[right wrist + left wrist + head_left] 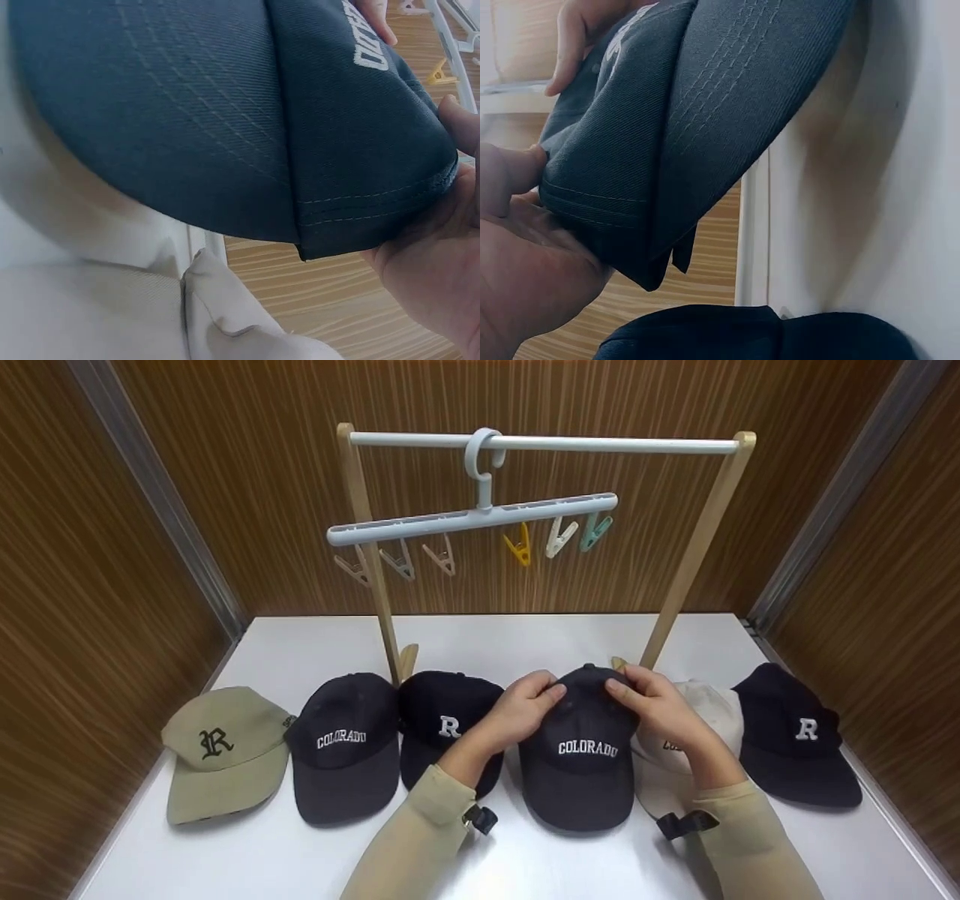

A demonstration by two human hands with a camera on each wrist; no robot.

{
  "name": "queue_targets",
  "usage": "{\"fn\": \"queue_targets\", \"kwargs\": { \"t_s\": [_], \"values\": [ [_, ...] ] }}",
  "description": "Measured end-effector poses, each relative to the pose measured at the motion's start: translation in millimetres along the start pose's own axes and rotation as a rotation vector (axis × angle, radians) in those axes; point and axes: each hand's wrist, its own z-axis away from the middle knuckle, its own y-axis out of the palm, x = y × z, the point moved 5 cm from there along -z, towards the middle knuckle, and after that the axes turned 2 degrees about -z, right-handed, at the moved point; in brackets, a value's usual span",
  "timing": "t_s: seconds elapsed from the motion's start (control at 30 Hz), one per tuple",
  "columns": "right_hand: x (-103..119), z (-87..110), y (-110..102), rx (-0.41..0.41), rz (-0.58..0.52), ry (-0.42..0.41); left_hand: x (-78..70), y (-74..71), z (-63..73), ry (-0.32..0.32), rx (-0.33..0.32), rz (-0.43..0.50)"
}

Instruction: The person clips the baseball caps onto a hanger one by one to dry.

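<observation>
L hand (523,706) & R hand (666,712) pinch a dark COLORADO baseball cap (579,720) at opp. crown sides, prob. so it stays balanced, brim fwd, above worktop (315,649).

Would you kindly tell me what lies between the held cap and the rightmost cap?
In the head view, the pale cap, partly hidden by the right hand.
</observation>
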Motion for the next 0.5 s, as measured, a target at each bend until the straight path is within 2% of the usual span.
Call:
{"fn": "queue_targets", "kwargs": {
  "t_s": [0.23,0.5],
  "values": [
    [8,2.3,2,-0.010,-0.063,-0.069,-4.2,-0.8,1.1,0.016,0.002,0.033],
    [17,3.7,3,-0.041,-0.087,-0.132,-12.0,-2.3,2.9,0.033,-0.013,0.095]
  ]
}}
